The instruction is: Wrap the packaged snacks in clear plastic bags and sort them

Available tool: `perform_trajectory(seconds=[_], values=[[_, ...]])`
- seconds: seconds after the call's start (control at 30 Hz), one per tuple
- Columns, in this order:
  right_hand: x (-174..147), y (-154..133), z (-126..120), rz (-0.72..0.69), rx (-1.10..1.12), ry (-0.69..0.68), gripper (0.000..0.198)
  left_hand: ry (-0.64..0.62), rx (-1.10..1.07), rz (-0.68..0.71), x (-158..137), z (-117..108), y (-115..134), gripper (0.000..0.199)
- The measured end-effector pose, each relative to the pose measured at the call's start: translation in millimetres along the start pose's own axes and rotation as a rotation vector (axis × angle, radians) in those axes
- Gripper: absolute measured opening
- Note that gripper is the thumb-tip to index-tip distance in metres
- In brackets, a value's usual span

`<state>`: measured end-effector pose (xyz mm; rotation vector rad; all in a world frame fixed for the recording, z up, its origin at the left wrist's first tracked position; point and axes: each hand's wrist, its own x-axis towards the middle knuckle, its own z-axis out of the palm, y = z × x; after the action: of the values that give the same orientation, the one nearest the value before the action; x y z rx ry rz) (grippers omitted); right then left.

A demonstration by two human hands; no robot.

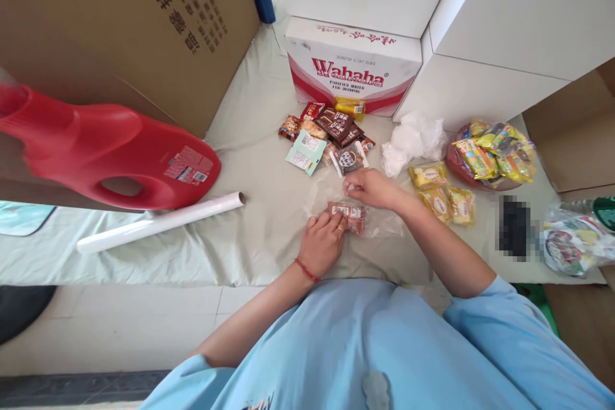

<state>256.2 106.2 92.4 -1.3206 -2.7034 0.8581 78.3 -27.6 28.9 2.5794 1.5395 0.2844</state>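
Note:
A small reddish-brown snack packet (354, 220) with a printed label lies on a clear plastic bag (387, 223) near the table's front edge. The fingers of my left hand (323, 240) rest closed together over the packet's left side; the thumb is hidden. Just above the packet, my right hand (372, 188) is closed in a pinch at the bag's upper part. Beyond it is a pile of mixed snacks, with a dark round-labelled packet (350, 159) nearest, a mint-green packet (306, 152) at left and brown packets (336, 125) behind.
Right of the pile lie a crumpled white plastic bag (414, 141), yellow packets (439, 195) and a red bowl (459, 170) of snacks. A Wahaha carton (353, 70) stands behind. To the left are a white roll (161, 223), a red detergent bottle (120, 147) and a large cardboard box (120, 32).

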Motion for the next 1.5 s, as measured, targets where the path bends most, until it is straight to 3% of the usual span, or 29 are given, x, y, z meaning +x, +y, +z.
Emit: perform_trajectory(seconds=[0.1,0.2,0.33,0.4,0.5,0.57,0.63,0.67,0.77,0.83,0.97,1.13,1.23,1.4,1.5], values=[[-30,-18,22,-0.129,-0.078,-0.039,0.028,-0.03,-0.066,-0.033,2,-2,-4,0.03],[-56,-26,53,-0.093,-0.12,-0.078,0.047,-0.042,-0.236,-0.05,1,-2,-18,0.026],[-71,-24,81,-0.043,-0.121,-0.081,0.056,0.079,-0.596,-0.075,-12,4,-42,0.033],[-73,-25,86,-0.046,-0.135,-0.086,0.058,0.159,-0.763,-0.281,-16,5,-53,0.03],[-72,-29,88,-0.05,-0.199,-0.092,0.057,0.304,-0.882,-0.707,-9,-1,-66,0.028],[-70,-31,88,-0.055,-0.233,-0.091,0.056,0.431,-0.841,-0.839,4,-8,-72,0.033],[-70,-32,89,-0.069,-0.24,-0.079,0.055,0.469,-0.724,-0.808,19,-11,-75,0.041],[-70,-31,89,-0.075,-0.236,-0.073,0.054,0.422,-0.649,-0.759,25,-11,-76,0.046],[-71,-27,89,-0.079,-0.177,-0.06,0.05,0.098,-0.436,-0.579,31,-4,-72,0.06],[-74,-24,87,-0.09,-0.072,-0.035,0.047,-0.048,-0.362,-0.482,26,1,-70,0.048],[-81,-16,84,-0.176,0.204,0.065,0.048,-0.017,-0.438,-0.431,7,-6,-67,0.013],[-81,-14,91,-0.174,0.259,0.153,0.04,-0.009,-0.717,-0.551,1,-28,-42,0.008],[-77,-17,97,-0.165,0.234,0.159,0.037,0.044,-0.788,-0.462,10,-29,-16,0.009],[-91,-17,90,-0.12,0.319,0.133,0.028,0.005,-0.535,-0.091,17,-14,12,0.028],[-108,-8,83,0.072,0.379,0.253,0.031,-0.05,-0.267,-0.013,9,-6,18,0.039]])
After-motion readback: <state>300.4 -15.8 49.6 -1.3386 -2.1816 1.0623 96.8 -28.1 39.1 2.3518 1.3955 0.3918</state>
